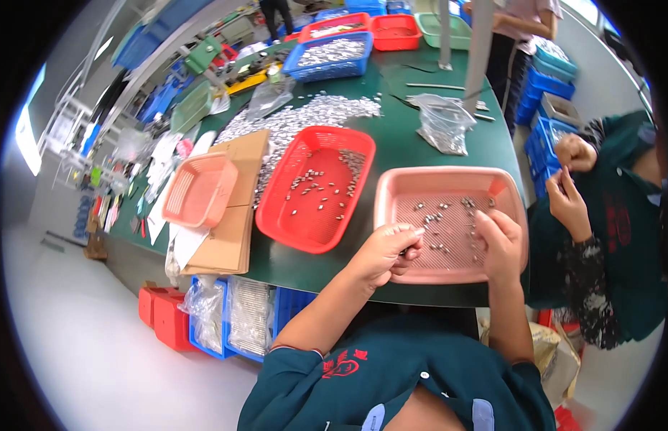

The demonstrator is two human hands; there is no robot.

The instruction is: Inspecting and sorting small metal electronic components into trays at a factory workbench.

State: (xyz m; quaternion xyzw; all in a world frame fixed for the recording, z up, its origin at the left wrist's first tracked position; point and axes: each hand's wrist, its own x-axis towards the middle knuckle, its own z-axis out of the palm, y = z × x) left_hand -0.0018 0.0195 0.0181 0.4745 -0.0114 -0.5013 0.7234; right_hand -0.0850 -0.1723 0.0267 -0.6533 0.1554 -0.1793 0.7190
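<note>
Both my hands are above a pink plastic basket (449,172) at the table's near edge, with small metal parts (438,215) scattered over its mesh floor. My left hand (391,253) is closed over the basket's left side, its thumb pressed to the curled fingers; a dark bit shows among them, too small to name. Over the basket's right side, my right hand (501,241) has its fingers bent together in a pinch; what lies between them I cannot make out. To the left stands a red basket (273,194) with more small metal parts inside.
An empty pink basket (230,172) rests on flattened cardboard (240,233). Beyond lies a wide spread of silvery parts (305,115), with a blue bin (334,75) of them behind. A bag of parts (445,126) lies near a post (479,57). A co-worker's hands (571,190) are close on my right.
</note>
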